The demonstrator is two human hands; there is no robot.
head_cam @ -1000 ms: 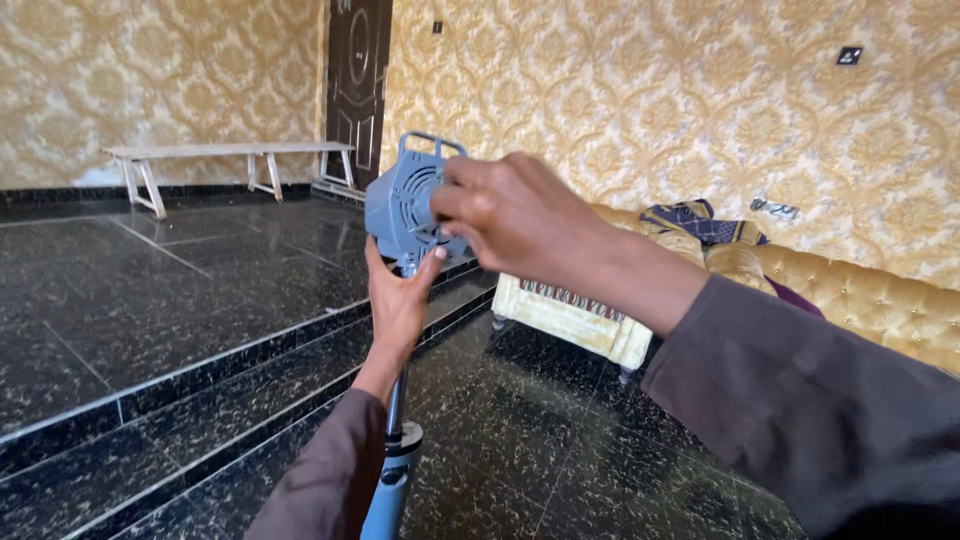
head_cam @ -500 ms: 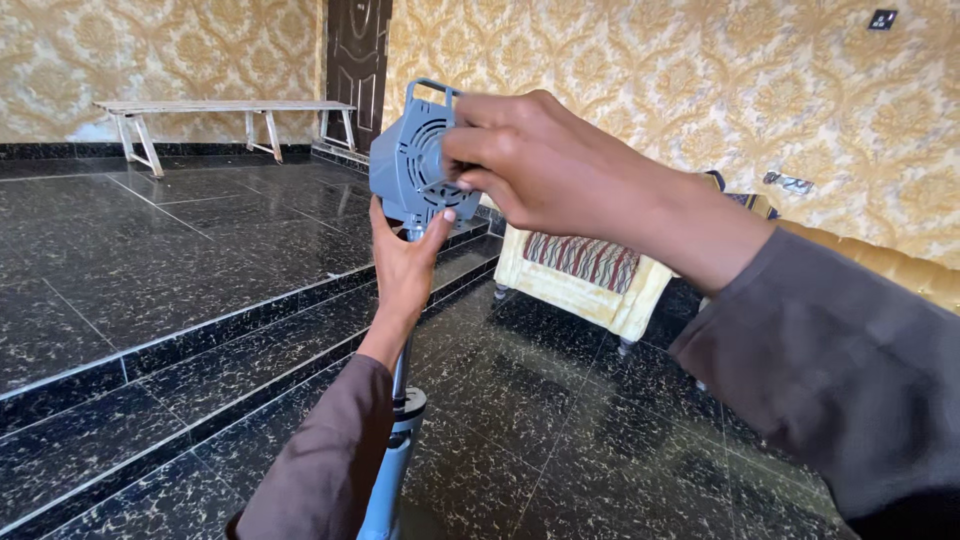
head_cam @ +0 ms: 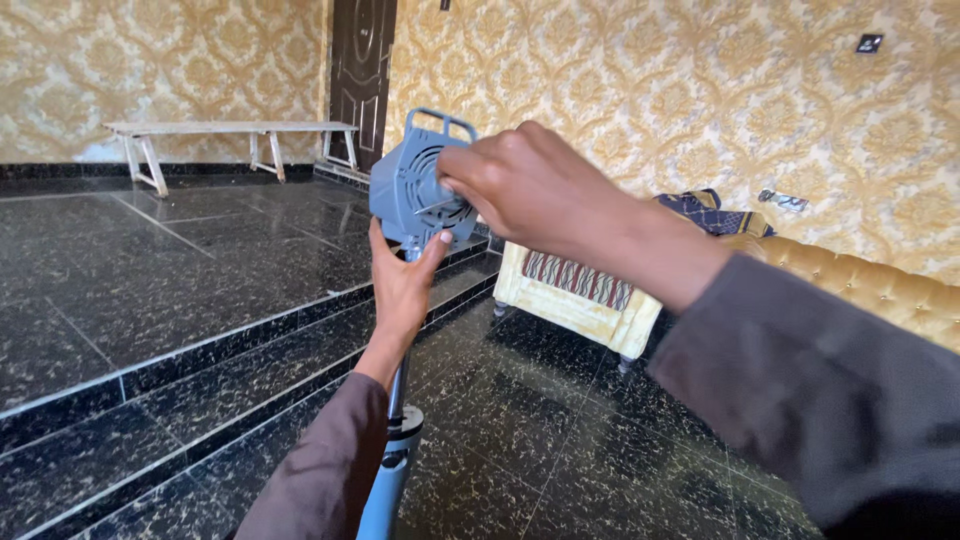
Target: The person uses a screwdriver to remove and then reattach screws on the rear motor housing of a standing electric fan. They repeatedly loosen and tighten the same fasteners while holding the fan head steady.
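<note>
A white bench (head_cam: 225, 130) stands at far left against the patterned wall, on the raised part of the black tiled floor (head_cam: 150, 290), with a dark door (head_cam: 362, 75) beside it. Left of centre, the left hand (head_cam: 400, 285) reaches up from below, its fingers wrapped around the neck just under the motor (head_cam: 412, 185), thumb pressed to the housing's lower edge. The motor is a grey-blue fan head with a carry handle on top, held upright on a pole (head_cam: 388, 470) that runs down to the floor. The right hand (head_cam: 530, 185) comes in from the right, fingertips pinched on the thin shaft at the motor's front. Further right stand a cream seat (head_cam: 575, 300) and a golden sofa (head_cam: 880, 290) along the wall.
</note>
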